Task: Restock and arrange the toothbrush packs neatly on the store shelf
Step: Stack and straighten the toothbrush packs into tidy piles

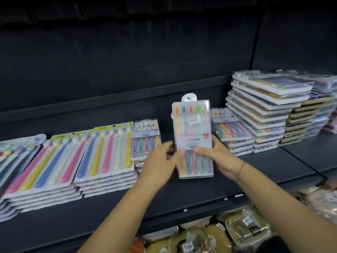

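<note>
Shelf (255, 172): dark metal deck with a dark back panel (127, 61); a bare gap lies between the stacks, and its front lip is near, so a pack set down carelessly could slide off onto the wrapped goods (237, 227) on the tier below.
Tall stack (264, 114): flat boxes at right, stepped and leaning out of line; a knock from the right forearm would likely topple them.
Card stacks (73, 161): long toothbrush cards at left, fanned unevenly.
Small stack (145, 137): just behind the left hand; it could be shoved askew.
Toothbrush pack (193, 136): clear case, held upright over the bare gap, not yet on the shelf; its smooth plastic may slip.
Right hand (220, 157): grips the pack's right edge, thumb across the front.
Left hand (160, 161): blurred at the pack's left edge; whether it grips cannot be told.
</note>
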A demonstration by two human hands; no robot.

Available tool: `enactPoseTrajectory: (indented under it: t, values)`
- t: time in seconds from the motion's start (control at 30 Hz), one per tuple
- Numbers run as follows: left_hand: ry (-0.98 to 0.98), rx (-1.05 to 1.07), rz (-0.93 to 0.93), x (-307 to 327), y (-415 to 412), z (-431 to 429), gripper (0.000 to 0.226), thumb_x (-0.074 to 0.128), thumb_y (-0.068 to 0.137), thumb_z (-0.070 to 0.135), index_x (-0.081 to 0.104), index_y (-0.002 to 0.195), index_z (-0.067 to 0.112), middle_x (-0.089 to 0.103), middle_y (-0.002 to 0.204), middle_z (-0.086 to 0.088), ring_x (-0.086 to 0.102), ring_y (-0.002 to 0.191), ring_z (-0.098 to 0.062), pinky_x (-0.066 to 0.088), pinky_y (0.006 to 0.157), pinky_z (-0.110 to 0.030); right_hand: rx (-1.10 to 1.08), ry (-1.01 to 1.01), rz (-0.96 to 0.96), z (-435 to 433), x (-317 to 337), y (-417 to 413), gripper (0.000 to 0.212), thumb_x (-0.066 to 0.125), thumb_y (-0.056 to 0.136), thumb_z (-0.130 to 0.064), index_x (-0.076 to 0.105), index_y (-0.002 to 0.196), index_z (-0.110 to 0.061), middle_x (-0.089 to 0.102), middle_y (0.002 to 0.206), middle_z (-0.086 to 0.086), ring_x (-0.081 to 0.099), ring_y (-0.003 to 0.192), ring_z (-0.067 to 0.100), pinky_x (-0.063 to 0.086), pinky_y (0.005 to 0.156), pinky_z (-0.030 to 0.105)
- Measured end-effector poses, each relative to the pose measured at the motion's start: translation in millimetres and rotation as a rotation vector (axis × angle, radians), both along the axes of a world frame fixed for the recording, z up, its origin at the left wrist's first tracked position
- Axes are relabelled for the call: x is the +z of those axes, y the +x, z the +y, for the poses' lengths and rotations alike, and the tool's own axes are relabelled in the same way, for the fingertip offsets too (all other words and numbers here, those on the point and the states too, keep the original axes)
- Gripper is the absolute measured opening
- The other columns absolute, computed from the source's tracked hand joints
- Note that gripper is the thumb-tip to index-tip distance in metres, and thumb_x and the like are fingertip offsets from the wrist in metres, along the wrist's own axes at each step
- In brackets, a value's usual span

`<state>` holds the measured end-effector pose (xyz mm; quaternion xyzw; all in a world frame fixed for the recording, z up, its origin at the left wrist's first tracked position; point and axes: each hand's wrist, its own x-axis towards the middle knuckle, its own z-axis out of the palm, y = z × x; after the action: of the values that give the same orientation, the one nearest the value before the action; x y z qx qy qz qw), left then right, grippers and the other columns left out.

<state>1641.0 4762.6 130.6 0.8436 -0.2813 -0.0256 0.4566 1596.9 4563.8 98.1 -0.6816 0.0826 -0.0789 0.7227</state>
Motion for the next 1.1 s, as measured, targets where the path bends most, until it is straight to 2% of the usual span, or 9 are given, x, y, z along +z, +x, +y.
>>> enactPoseTrajectory:
  t: [0.07,0.1,0.2,0.3,0.6,0.73,0.8,0.93,1.1]
  values:
    - [-0.13,0.216,-0.198,16,8,14,0.02,0.054,0.098,0.032,0.067,0.112,0.025,0.07,0.087,0.006,0.062,0.075,-0.01,0.05,0.071,-0.028,0.097,0.11,0.111,1,14,11,0.06,0.084,0.07,-0.031,0.061,0.123,-0.013,0.069,0.121,0.009,0.065,0.113,0.025,0.048,0.103,0.044]
    - [-0.102,0.287,-0.304,22,16,20,0.022,0.051,0.099,0.03,0.066,0.114,0.025,0.07,0.093,0.004,0.063,0.083,-0.015,0.048,0.075,-0.031,0.137,0.162,0.193,2,22,17,0.049,0.08,0.073,-0.03,0.065,0.117,-0.013,0.07,0.119,0.01,0.066,0.111,0.027,0.048,0.102,0.044]
    - [0.441,0.221,-0.333,21,47,30,0.05,0.036,0.103,0.045,0.039,0.148,0.024,0.038,0.154,-0.002,0.03,0.143,-0.023,0.023,0.114,-0.037,0.137,0.18,0.437,2,31,41,0.045,0.078,0.065,-0.041,0.07,0.102,-0.018,0.074,0.103,0.007,0.07,0.093,0.024,0.053,0.092,0.04]
    - [0.764,0.065,-0.21,12,59,29,0.069,0.018,0.097,0.065,0.011,0.156,0.031,0.001,0.165,0.006,-0.002,0.151,-0.015,-0.001,0.121,-0.039,0.111,0.136,0.549,2,32,62,0.052,0.084,0.063,-0.049,0.072,0.105,-0.02,0.074,0.107,0.007,0.068,0.103,0.027,0.048,0.1,0.044]
    - [0.825,0.037,-0.297,6,63,31,0.102,0.024,0.076,0.085,0.0,0.157,0.027,-0.006,0.165,0.004,-0.006,0.151,-0.019,0.001,0.123,-0.04,0.06,0.099,0.47,7,31,85,0.04,0.063,0.093,-0.036,0.064,0.122,-0.008,0.069,0.114,0.013,0.067,0.09,0.026,0.054,0.087,0.039]
    - [0.888,0.078,-0.38,3,60,25,0.119,0.039,0.068,0.092,0.002,0.157,0.021,0.0,0.165,-0.003,0.0,0.152,-0.024,0.001,0.122,-0.045,0.041,0.051,0.441,15,34,84,0.034,0.06,0.095,-0.038,0.068,0.108,-0.008,0.071,0.103,0.012,0.067,0.084,0.025,0.054,0.087,0.041]
    - [0.876,0.108,-0.426,3,58,20,0.121,0.045,0.067,0.09,0.004,0.157,0.019,0.004,0.165,-0.004,0.003,0.152,-0.024,-0.001,0.122,-0.047,0.025,0.061,0.414,16,35,79,0.034,0.059,0.095,-0.041,0.068,0.104,-0.009,0.072,0.097,0.009,0.068,0.083,0.023,0.054,0.084,0.038]
    - [0.788,0.046,-0.572,2,51,8,0.118,0.058,0.071,0.079,0.002,0.157,0.021,0.004,0.165,0.001,0.002,0.152,-0.018,-0.003,0.121,-0.043,0.024,0.149,0.263,18,18,62,0.041,0.053,0.098,-0.042,0.065,0.121,-0.01,0.07,0.115,0.01,0.067,0.106,0.026,0.053,0.093,0.039]
    - [0.77,-0.044,-0.613,-4,48,-1,0.108,0.066,0.077,0.065,0.008,0.157,0.021,0.01,0.164,0.002,0.009,0.151,-0.016,0.007,0.12,-0.034,-0.067,0.211,0.178,26,8,56,0.043,0.045,0.102,-0.041,0.059,0.128,-0.01,0.068,0.119,0.012,0.067,0.103,0.026,0.053,0.091,0.04]
